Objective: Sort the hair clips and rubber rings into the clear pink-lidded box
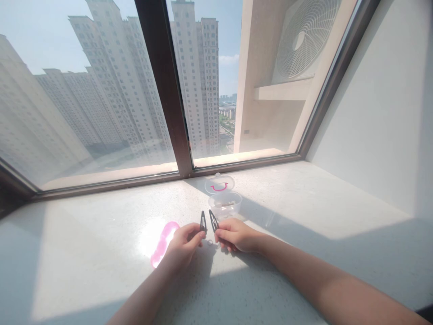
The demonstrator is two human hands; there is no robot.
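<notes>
Between the thumb and fingers of my left hand point(185, 243) a black hair clip point(203, 221) is pinched, its tip pointing up. My right hand point(236, 234) grips a second black hair clip point(213, 220), tilted a little to the left. The two clips are close together but apart. Just behind them stands an open clear plastic box point(233, 204) with a few thin things inside, hard to make out. Its raised lid point(219, 184) bears a pink curved mark. A small ring point(210, 242) lies on the sill between my hands.
A pink, wavy-edged object point(162, 243) lies in bright glare left of my left hand. The pale speckled sill point(101, 243) meets a dark window frame point(237, 169) behind the box, and a white wall point(379, 122) rises on the right.
</notes>
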